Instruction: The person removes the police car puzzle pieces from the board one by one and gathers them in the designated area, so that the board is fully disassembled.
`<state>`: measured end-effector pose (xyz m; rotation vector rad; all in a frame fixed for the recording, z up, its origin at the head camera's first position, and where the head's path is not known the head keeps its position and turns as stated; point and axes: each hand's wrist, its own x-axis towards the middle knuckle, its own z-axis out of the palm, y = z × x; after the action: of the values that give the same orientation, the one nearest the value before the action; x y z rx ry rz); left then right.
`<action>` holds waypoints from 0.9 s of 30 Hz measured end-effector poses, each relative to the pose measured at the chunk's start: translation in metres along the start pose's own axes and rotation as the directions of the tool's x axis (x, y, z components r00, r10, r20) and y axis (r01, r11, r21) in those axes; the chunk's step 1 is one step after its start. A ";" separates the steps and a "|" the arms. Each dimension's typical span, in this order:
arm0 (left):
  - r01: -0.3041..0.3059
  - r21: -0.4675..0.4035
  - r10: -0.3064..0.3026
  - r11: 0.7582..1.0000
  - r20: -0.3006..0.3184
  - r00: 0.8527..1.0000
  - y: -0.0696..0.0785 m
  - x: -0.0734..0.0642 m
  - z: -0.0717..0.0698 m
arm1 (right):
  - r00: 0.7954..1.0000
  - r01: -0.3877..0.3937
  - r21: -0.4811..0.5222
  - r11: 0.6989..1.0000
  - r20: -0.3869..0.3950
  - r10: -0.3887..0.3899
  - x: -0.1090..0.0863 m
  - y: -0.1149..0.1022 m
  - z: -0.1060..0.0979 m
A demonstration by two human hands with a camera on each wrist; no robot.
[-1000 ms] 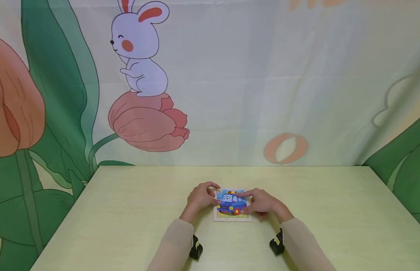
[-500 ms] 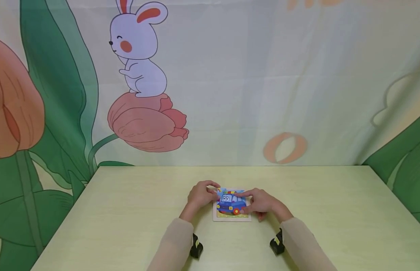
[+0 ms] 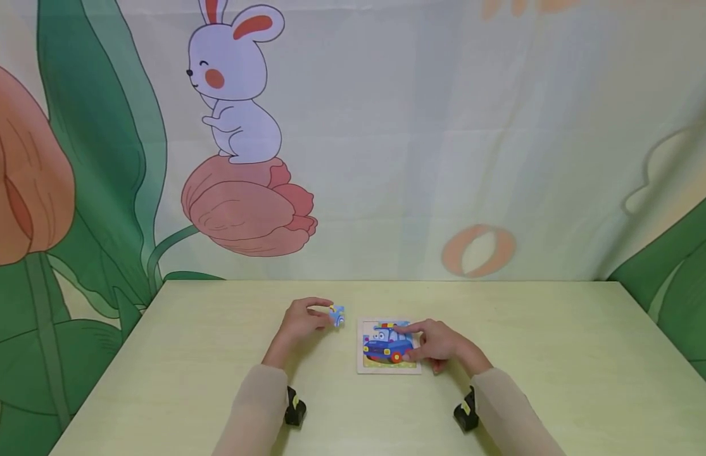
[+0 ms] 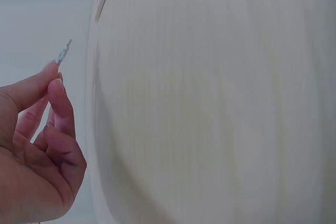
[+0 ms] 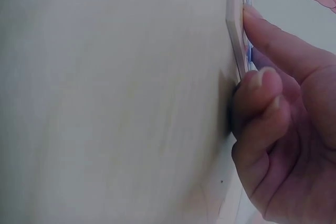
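Observation:
A square wooden jigsaw puzzle board (image 3: 387, 371) with a picture of a blue cartoon car (image 3: 381, 348) lies on the table. At its upper left corner, bare pale wood shows. My left hand (image 3: 303, 320) is to the left of the board, pinching a light blue puzzle piece (image 3: 337, 315) between thumb and fingertips. That piece (image 4: 63, 53) appears edge-on in the left wrist view, raised off the tabletop. My right hand (image 3: 441, 342) holds the board's right side, thumb and index finger on the picture. In the right wrist view, its other fingers curl beside the board's edge (image 5: 235, 19).
The pale wooden table (image 3: 216, 354) ends at a curtain (image 3: 381, 158) printed with a rabbit and tulips. Black wrist cameras with yellow marks sit under both forearms, the left camera (image 3: 296, 408) and the right camera (image 3: 465, 415).
My left hand has lifted the upper left corner piece out of the puzzle and moved left with it. The right hand stays on the board's right side.

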<state>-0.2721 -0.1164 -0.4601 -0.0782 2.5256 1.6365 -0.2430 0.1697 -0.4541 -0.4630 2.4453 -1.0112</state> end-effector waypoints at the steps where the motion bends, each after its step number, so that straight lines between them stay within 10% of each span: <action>1: 0.010 -0.009 -0.010 1.000 -0.009 1.000 -0.002 0.001 -0.007 | 1.000 0.000 0.001 1.000 0.001 0.000 0.000 0.000 0.000; 16: 0.039 0.058 -0.036 0.998 -0.039 0.999 -0.015 0.000 -0.117 | 0.998 0.053 0.012 0.999 0.016 -0.053 0.000 0.006 -0.004; 21: 0.121 0.087 -0.115 0.989 -0.075 0.991 -0.034 0.005 -0.126 | 0.997 0.066 0.039 0.997 0.034 -0.067 0.000 0.009 -0.003; 27: 0.083 0.096 -0.078 0.992 -0.058 0.995 -0.056 0.014 -0.122 | 0.998 0.063 0.030 0.998 0.028 -0.064 0.003 0.009 -0.002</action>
<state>-0.2899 -0.2500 -0.4633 -0.2141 2.6020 1.4979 -0.2480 0.1754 -0.4603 -0.5449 2.4005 -1.0569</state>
